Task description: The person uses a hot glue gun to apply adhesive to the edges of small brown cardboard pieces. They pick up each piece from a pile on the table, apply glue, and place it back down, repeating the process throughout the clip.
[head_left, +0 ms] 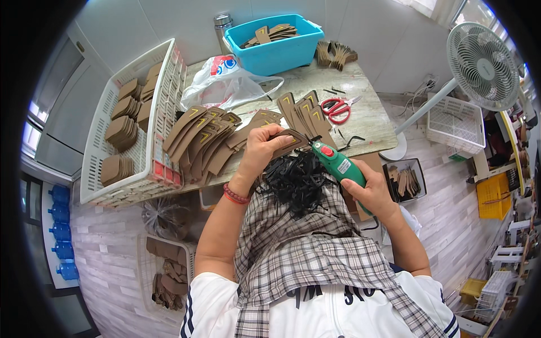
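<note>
My left hand pinches a flat brown cut piece with a black edge and holds it out over my lap. My right hand is wrapped around a green handheld electric cutter. The cutter's head is at the right end of the brown piece; whether they touch I cannot tell. Below both hands, a tangled heap of black strips lies on my plaid apron. Just beyond my left hand, several brown pieces with yellow marks are spread overlapping on the table. A similar fanned stack lies farther right.
On the worn table are red-handled scissors, a white plastic bag and a blue bin of brown pieces. A white crate of stacked pieces stands left. To the right are a fan and a black box.
</note>
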Motion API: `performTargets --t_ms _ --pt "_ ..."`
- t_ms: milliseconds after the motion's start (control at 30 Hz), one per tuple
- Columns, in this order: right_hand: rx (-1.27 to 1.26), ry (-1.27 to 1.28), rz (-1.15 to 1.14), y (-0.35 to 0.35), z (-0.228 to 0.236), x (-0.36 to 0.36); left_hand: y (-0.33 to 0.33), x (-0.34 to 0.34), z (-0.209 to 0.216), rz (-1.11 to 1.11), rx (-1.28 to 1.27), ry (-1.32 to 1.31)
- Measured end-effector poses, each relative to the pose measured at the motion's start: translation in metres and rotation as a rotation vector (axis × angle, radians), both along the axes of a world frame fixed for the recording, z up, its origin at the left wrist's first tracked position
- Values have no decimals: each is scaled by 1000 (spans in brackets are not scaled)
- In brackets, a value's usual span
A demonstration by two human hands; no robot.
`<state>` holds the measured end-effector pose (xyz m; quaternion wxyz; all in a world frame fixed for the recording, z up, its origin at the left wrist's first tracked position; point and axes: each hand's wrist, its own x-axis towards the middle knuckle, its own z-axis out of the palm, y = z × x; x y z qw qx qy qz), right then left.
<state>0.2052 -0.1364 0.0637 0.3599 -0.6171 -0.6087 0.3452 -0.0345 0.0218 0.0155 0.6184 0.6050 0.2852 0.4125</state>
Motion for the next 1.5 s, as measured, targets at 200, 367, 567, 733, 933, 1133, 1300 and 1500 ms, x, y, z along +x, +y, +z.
performTargets --t_ms 200,367,567,733,933,1133,1300,1500 --pt "10 -31 50 2 0 2 1 -4 10 -72 -52 71" --pt "0 -47 59 3 0 3 -4 -1 21 -155 -113 96" --pt "24 -42 75 9 -5 3 1 5 8 -201 -86 211" --pt "5 19 -5 14 -15 2 10 11 1 -134 -117 230" --pt "-45 155 -150 0 -47 23 95 -34 -41 233 172 749" --pt "-85 322 -300 -10 -80 32 81 68 -57 551 919 909" --pt "-66 324 -343 -13 -86 39 79 138 -94 536 725 1012" --pt "-41 326 -372 -6 -91 43 72 148 -110 638 588 784"
